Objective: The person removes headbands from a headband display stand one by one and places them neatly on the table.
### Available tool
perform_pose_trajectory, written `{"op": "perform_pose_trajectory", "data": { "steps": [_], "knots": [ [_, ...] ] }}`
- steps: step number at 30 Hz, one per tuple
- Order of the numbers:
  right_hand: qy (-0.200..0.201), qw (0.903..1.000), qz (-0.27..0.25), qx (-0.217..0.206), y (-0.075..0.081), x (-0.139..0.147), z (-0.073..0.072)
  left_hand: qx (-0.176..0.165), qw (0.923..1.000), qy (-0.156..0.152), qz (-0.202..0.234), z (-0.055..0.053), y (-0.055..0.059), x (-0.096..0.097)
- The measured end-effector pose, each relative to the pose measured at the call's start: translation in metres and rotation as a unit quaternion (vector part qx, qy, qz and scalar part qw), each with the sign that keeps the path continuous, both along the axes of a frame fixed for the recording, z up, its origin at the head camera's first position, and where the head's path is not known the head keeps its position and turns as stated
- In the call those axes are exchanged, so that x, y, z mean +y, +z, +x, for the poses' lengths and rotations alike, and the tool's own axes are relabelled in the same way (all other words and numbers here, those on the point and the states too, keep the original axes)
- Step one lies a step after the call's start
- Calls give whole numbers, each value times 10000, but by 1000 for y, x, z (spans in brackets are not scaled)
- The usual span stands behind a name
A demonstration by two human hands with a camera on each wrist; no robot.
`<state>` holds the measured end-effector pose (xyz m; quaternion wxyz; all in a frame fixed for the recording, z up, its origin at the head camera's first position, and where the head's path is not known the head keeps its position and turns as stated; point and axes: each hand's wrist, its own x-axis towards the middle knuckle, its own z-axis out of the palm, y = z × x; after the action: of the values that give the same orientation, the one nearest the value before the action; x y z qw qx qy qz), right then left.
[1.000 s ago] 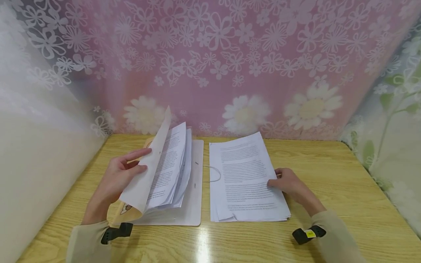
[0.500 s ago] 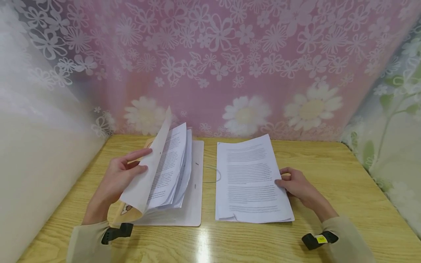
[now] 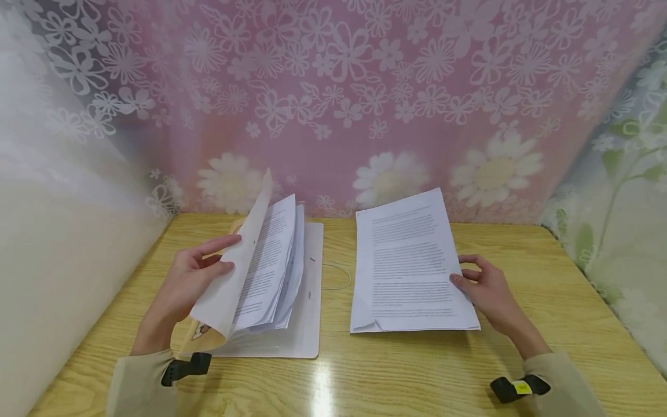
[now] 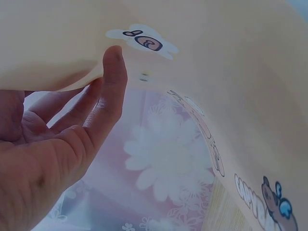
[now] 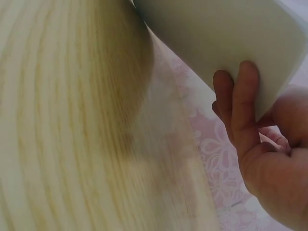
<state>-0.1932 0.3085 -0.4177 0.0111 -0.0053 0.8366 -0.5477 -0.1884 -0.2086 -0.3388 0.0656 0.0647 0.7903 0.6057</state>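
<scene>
My left hand [image 3: 190,281] pinches the edge of a folder's front cover [image 3: 229,289] and holds it partly raised. The cover's outer face [image 4: 207,57] is pale orange with cartoon animals, seen in the left wrist view. Printed sheets [image 3: 266,260] stand tilted inside the folder, over its white back cover [image 3: 307,313]. On the right, my right hand [image 3: 490,289] pinches a stack of printed paper [image 3: 411,266] by its right edge, thumb on top and fingers beneath. The stack is lifted at a tilt, its near-left corner creased. Its blank underside [image 5: 216,38] shows in the right wrist view.
A thin elastic loop [image 3: 339,277] sticks out from the folder's right edge onto the wooden table [image 3: 396,376]. Behind the table hangs a pink floral curtain [image 3: 323,156], with pale floral sheeting [image 3: 68,231] along the left side and more on the right.
My right hand has moved to the right with the stack of paper and raised it off the table. The left hand and the folder cover have stayed in place.
</scene>
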Motion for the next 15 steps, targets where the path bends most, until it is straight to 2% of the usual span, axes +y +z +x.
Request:
{"op": "perform_pose_trajectory", "data": {
  "steps": [5, 15],
  "knots": [
    [-102, 9998, -189, 62, 4, 4, 3, -2, 10000, 26, -41, 0, -1, 0],
    [-52, 9957, -923, -16, 11, 1, 5, -14, 10000, 32, 26, 1, 1, 1]
  ]
}}
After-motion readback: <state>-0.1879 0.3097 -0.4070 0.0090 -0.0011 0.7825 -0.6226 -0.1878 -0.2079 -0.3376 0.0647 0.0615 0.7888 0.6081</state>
